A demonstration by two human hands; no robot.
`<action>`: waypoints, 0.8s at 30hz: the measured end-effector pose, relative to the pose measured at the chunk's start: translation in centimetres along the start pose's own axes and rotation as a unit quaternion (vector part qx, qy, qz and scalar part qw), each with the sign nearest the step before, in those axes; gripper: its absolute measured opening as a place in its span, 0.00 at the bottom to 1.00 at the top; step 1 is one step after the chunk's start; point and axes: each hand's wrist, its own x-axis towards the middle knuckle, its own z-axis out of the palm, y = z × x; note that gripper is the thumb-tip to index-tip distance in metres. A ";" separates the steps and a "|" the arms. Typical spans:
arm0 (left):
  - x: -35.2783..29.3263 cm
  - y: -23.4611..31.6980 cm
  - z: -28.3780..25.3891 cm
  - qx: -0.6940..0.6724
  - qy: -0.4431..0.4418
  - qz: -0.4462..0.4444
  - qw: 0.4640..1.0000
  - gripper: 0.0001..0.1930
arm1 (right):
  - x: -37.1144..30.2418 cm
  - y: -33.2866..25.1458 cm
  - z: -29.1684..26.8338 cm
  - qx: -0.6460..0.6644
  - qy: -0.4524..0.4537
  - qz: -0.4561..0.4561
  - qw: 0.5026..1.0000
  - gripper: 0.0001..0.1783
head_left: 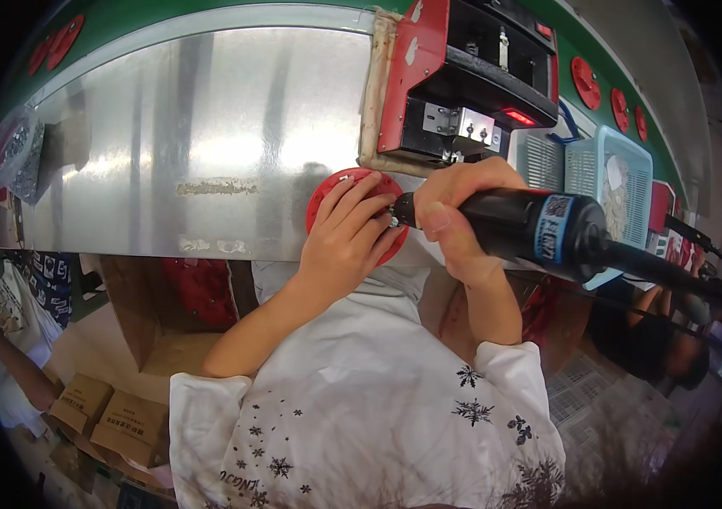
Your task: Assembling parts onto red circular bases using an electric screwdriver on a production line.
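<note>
A round red plastic disc (pixel 320 193) lies at the near edge of the metal worktable (pixel 234 127). My left hand (pixel 346 233) rests on top of it with the fingers stretched out and slightly spread. In my right hand (pixel 467 208) is a black electric screwdriver (pixel 514 222), the fingers wrapped round its body. Its tip points left and meets the disc beside my left fingertips. Small metal parts show there, partly hidden by the fingers. A thick cable (pixel 675 276) runs from the screwdriver's back end to the right.
A red and black machine (pixel 412 76) with a metal bracket stands at the back right. Beyond it sits a light blue basket (pixel 632 161) of small pale parts. A clear bag (pixel 17 157) lies far left. Cardboard boxes (pixel 128 424) are below left; other people are at both sides.
</note>
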 end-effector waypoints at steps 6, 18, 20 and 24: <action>-0.1 0.0 0.1 0.004 -0.008 0.004 1.000 0.08 | -0.4 -0.2 -0.5 -0.023 -0.001 -0.023 0.999 0.11; 0.3 0.1 0.0 0.021 -0.032 0.014 0.999 0.07 | -1.4 -2.5 -0.3 -0.015 0.053 0.021 0.998 0.19; 0.2 -0.1 0.0 0.022 -0.027 0.011 0.999 0.07 | -1.0 -3.1 -0.7 -0.061 0.057 -0.007 0.996 0.17; 0.5 0.1 0.3 0.012 -0.031 0.017 0.999 0.08 | 1.8 -8.2 -3.5 0.121 0.059 -0.131 0.982 0.17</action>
